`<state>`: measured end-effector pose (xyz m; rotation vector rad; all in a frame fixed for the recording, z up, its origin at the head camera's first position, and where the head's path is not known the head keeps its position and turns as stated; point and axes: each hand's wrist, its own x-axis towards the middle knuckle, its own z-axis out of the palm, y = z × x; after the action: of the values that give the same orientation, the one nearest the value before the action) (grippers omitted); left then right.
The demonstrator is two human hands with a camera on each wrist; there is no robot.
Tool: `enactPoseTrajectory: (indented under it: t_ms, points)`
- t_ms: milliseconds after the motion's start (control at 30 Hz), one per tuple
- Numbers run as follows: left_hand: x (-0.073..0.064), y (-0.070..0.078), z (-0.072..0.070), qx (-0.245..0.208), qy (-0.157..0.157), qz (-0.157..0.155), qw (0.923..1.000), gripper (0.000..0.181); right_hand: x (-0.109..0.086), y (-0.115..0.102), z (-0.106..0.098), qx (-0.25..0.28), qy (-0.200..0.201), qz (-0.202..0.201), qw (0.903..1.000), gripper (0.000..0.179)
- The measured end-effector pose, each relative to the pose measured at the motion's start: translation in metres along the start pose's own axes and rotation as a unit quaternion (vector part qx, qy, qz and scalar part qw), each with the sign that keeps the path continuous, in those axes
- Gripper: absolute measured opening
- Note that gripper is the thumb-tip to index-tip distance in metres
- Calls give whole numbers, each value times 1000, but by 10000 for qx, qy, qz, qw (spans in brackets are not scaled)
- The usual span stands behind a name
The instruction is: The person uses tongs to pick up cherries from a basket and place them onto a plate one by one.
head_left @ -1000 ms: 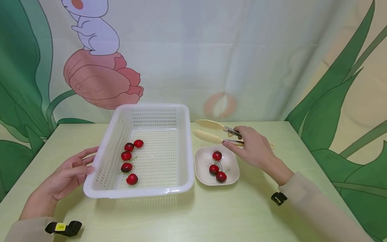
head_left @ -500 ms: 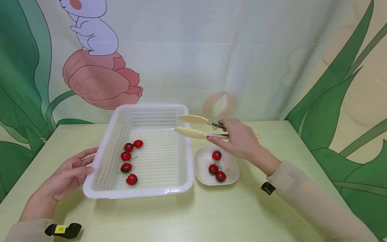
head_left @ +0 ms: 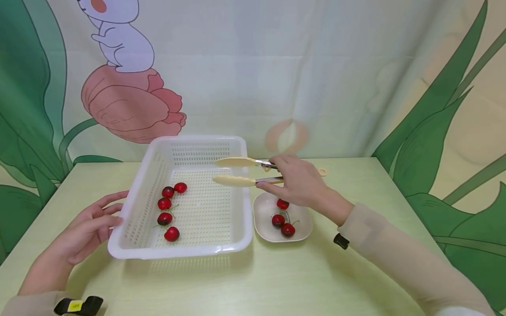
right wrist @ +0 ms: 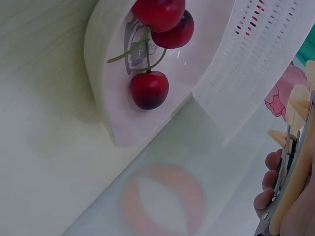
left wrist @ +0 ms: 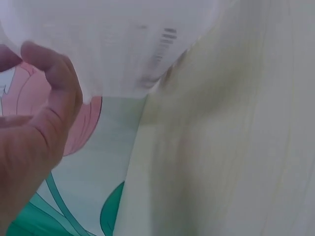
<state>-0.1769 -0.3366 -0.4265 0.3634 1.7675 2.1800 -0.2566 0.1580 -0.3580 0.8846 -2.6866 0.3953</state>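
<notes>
My right hand [head_left: 300,180] grips a pair of tongs [head_left: 237,181] with pale yellow heads and metal arms. The tongs' heads stand apart with nothing between them, over the right part of a white perforated plastic basket [head_left: 182,251]. Several red cherries [head_left: 164,203] lie in a row along the basket's left side. Below my right hand stands a small white dish [head_left: 261,228] with three stemmed cherries [right wrist: 150,90] in it. At the basket's left edge is my left hand [head_left: 88,228], thumb at the rim and fingers against the outer wall, loosely bent in the left wrist view.
Both containers stand close side by side on a pale yellow-green table [head_left: 276,281]. A printed curtain [head_left: 336,87] with a rabbit and leaves hangs right behind the table's back edge.
My right hand has carried the tongs leftward from above the dish to over the basket, their heads apart throughout. The left hand, basket and cherries have stayed put.
</notes>
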Motion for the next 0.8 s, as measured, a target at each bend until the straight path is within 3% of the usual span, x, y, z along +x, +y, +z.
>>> enactPoseTrajectory:
  t_ms: [300,800]
  points:
    - [0,9,11,348,659,-439,9963,34,3,-3,0,-57,27,-129,9999,56]
    - [-2,12,10,655,726,-602,9934,26,20,-17,4,-330,-439,-257,9982,71]
